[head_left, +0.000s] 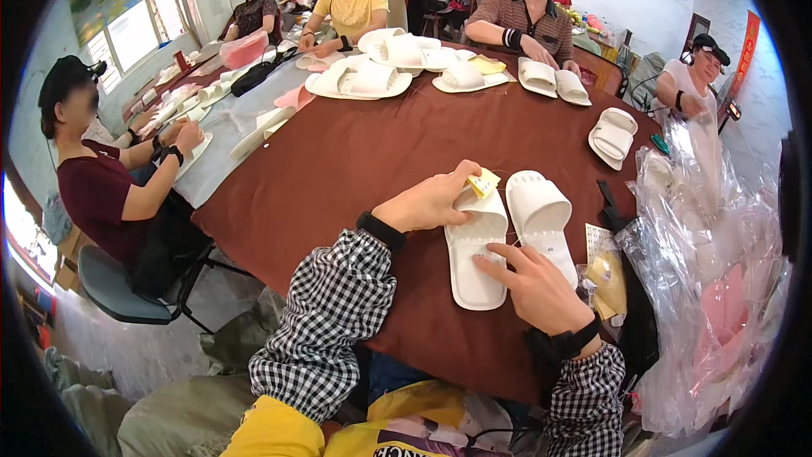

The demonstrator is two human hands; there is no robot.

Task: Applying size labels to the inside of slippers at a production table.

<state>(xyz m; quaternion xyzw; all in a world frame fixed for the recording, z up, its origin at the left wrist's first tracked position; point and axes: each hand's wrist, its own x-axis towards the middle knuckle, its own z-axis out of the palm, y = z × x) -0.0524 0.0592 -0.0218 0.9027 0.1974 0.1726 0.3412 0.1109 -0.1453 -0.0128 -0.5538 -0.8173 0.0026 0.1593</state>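
Note:
Two white slippers lie side by side in front of me, toes pointing away. My left hand (430,201) is closed at the strap side of the left slipper (475,241). A small yellow label sheet (484,184) sits at its index fingertip, over the strap; whether it is pinched cannot be told. My right hand (545,288) reaches across the right slipper (539,207), fingers stretched out. Its fingertips touch the left slipper's insole beside a small printed mark, and the right slipper's insole bears a similar mark. The right palm is turned down and hidden.
A brown cloth covers the table (364,169). White slippers (359,78) are heaped at the far side, and another pair (612,137) lies to the right. Clear plastic bags (685,237) hang at the right edge, near a yellow packet (606,283). Several people sit around the table.

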